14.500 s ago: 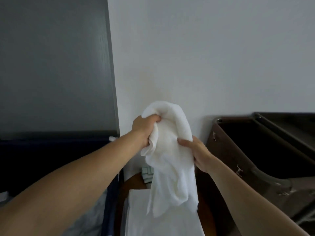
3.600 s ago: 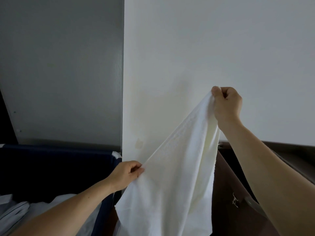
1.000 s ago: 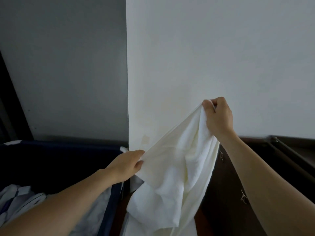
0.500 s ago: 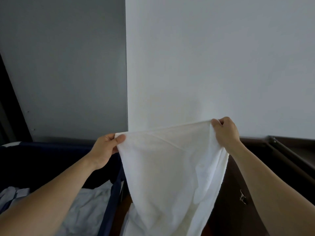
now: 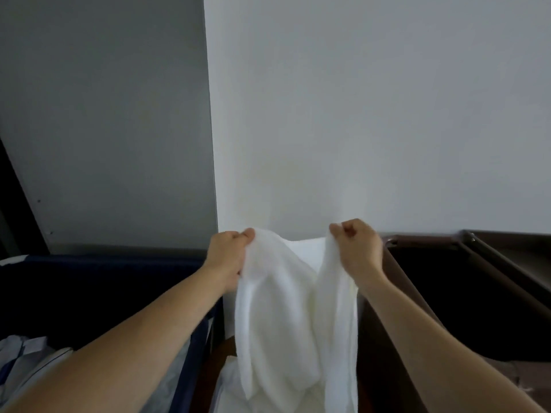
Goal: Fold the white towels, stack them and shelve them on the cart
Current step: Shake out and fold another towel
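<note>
The left hand (image 5: pixel 228 254) pinches one top corner of the white towel (image 5: pixel 277 317) between thumb and curled fingers. The right hand (image 5: pixel 357 251), closed into a fist, grips the other corner. The towel hangs between them in two loose folds, sagging in the middle, and its lower end reaches more white cloth (image 5: pixel 226 394) at the bottom edge. A brown cart (image 5: pixel 423 241) stands just to its right, and a dark blue bin (image 5: pixel 104 260) holding crumpled laundry (image 5: pixel 26 353) stands to its left. A white wall (image 5: pixel 372 114) is behind.
</note>
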Demonstrator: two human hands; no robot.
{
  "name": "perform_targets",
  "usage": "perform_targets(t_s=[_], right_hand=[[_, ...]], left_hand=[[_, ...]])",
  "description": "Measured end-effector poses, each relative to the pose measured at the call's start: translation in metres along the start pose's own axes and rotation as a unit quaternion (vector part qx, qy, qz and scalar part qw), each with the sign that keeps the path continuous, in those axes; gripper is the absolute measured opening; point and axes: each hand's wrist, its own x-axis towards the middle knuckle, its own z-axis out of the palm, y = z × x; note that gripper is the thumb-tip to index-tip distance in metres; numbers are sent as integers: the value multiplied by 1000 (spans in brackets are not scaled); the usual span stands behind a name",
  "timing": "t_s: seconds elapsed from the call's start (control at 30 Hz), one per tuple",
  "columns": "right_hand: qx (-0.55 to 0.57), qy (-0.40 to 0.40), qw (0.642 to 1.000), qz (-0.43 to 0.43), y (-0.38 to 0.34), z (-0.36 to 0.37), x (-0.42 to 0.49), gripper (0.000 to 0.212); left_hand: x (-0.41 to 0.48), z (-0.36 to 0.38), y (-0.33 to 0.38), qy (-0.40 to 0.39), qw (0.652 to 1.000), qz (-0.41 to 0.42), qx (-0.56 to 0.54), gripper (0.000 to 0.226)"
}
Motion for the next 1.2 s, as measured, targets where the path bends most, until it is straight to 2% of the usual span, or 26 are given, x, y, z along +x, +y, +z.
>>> perform_targets(t_s=[0.1,0.2,0.33,0.5,0.63,0.7,0.8,0.9,0.97,1.07,1.13,1.2], right_hand=[[-55,-22,998,-29,-9,16,-22,22],[-79,-19,994,-74,-15,25,-35,22],[-77,-50,990,-106,-12,30,-45,21],[-55,-78,984,-152,-7,32,-53,21],[-35,-138,977,-156,-10,32,-58,26],[-21,-184,971,-149,-16,24,-54,26],[26,-242,962,-124,-22,14,-44,26],[65,-281,949,-126,-25,6,-35,35],[64,-295,943,-143,-24,0,-28,29],[95,-265,945,-166,-22,-12,-17,25],[99,-273,940,-177,-18,-17,-8,40],[152,-352,914,-135,-20,-22,0,62]], left_hand=[[-16,31,-9,-25,989,67,130,47],[-34,51,-13,-71,972,123,189,47],[-38,59,-19,-106,976,119,150,44],[-39,50,-21,-155,966,136,157,42],[-41,41,-18,-192,966,121,124,55],[-45,37,-10,-225,955,144,130,44],[-42,32,-3,-235,926,211,205,19],[-36,28,-3,-207,925,241,208,25],[-34,23,-5,-219,927,233,197,27],[-33,13,1,-245,938,191,156,19],[-32,7,14,-282,935,179,120,17],[-29,5,34,-318,928,175,80,23]])
